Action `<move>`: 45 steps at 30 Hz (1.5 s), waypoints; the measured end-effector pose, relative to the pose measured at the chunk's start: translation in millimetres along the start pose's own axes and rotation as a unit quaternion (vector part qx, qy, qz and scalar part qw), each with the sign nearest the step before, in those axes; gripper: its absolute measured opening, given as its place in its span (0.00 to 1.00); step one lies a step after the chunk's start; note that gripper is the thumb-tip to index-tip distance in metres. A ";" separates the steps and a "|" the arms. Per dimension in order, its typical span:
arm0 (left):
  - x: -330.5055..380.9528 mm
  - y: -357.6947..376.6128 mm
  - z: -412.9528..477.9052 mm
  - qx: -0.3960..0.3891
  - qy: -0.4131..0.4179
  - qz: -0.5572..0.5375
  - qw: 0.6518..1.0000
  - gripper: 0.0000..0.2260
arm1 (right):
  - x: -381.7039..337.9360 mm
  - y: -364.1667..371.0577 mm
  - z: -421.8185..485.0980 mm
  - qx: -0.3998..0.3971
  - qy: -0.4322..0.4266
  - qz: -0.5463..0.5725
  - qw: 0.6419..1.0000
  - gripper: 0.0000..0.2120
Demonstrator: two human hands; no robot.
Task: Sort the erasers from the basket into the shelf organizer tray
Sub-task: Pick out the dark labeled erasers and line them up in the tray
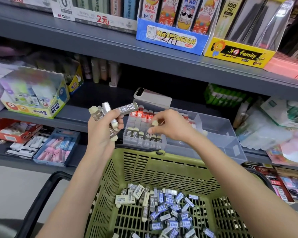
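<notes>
Left hand [101, 133] grips erasers [107, 109], right hand [170, 129] pinches eraser [154, 123]

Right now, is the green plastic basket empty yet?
Not empty: many sleeved erasers lie on the slatted floor of the green plastic basket.

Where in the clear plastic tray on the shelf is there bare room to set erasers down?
Bare: the strip between the front row of grey-sleeved erasers and the red-sleeved erasers behind, and most of the clear plastic organizer tray right of its divider. Crowded: that front row.
</notes>
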State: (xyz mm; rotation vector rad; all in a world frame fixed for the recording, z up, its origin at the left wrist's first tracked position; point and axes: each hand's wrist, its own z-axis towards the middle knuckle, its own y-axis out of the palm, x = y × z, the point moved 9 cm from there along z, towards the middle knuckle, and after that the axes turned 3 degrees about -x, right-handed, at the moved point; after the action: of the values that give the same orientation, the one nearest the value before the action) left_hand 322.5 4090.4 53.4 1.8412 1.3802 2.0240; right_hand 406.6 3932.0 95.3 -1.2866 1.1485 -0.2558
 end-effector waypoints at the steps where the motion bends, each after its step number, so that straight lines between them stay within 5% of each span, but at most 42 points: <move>1: 0.0 -0.6 -0.6 0.000 -0.002 -0.002 1.000 0.06 | -0.4 1.7 3.4 -0.013 0.002 -0.019 1.000 0.07; 9: 6.3 -3.5 -7.0 0.004 0.020 -0.001 1.000 0.05 | -6.5 12.4 12.5 -0.061 0.020 0.033 0.997 0.16; 16: 9.3 -4.5 -9.8 0.009 0.025 0.005 1.000 0.06 | 1.8 34.0 16.1 -0.037 0.092 0.186 0.977 0.07; 20: 7.0 -2.6 -10.4 0.002 0.018 -0.001 1.000 0.05 | -2.6 36.3 17.3 0.026 0.070 0.016 0.997 0.04; 26: 3.0 2.7 -12.5 -0.029 0.002 -0.002 1.000 0.05 | -14.6 28.1 10.8 0.071 0.026 -0.052 0.996 0.10; 29: 3.4 5.7 -13.4 -0.047 -0.003 -0.001 0.999 0.05 | -16.5 3.3 -4.7 0.132 0.001 0.153 0.979 0.12; 31: 3.6 9.9 -13.7 -0.068 -0.008 0.017 0.998 0.06 | -28.7 -4.2 -13.9 0.106 -0.037 0.271 0.956 0.12; 36: -2.9 30.4 -21.6 -0.158 -0.031 0.093 0.983 0.08 | -66.6 -13.8 -22.5 0.014 -0.146 0.098 0.984 0.09; 41: -10.5 35.3 -24.8 -0.169 -0.037 0.113 0.978 0.03 | -62.7 -5.6 -21.7 -0.086 -0.151 0.158 0.972 0.12; 45: -5.9 21.6 -18.9 -0.111 -0.038 0.053 0.992 0.05 | -19.8 -14.3 -7.2 -0.004 -0.034 0.201 0.979 0.07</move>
State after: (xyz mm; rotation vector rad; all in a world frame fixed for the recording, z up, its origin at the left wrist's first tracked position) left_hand 319.1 4063.7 65.2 1.9079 1.0128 2.0356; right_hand 397.9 3937.0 118.8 -1.0330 1.3228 0.0918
